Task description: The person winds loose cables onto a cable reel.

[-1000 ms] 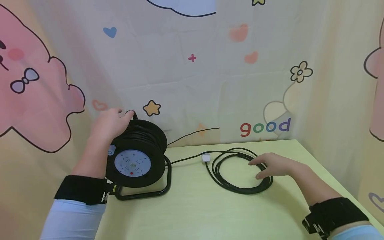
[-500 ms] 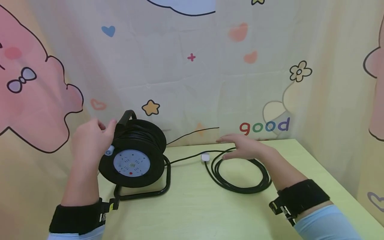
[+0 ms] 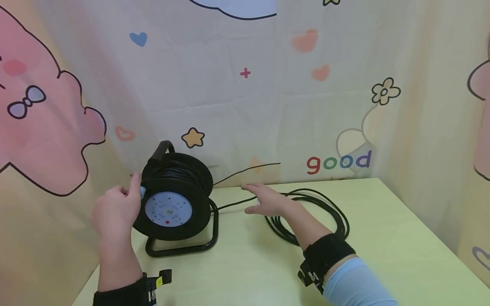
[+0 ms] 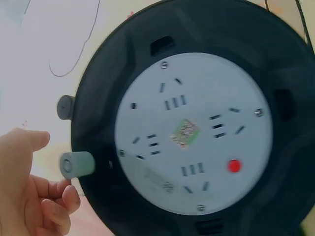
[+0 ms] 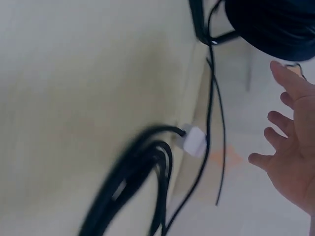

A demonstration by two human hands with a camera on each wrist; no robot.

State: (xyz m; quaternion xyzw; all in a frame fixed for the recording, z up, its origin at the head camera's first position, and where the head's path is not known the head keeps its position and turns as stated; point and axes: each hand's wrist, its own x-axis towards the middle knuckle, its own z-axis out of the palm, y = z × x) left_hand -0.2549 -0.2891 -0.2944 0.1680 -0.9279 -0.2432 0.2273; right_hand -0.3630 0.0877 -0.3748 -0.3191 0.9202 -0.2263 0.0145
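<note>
A black cable reel with a pale blue socket plate stands on the left part of the table. My left hand is at its left side, around the light blue crank knob. In the left wrist view the thumb stands apart from the knob and the fingers bend loosely below it, one fingertip close to it or touching. My right hand is held with spread fingers above the cable between the reel and the loose coil. It holds nothing. The white plug shows in the right wrist view.
The reel rests on a black tubular stand, with a carrying handle on top. Behind the pale green table hangs a printed curtain, against which a thin cable end sticks up.
My left hand has left the reel's carrying handle and moved down to the crank knob. My right hand has travelled left from the coil towards the reel. The reel stays in place.
</note>
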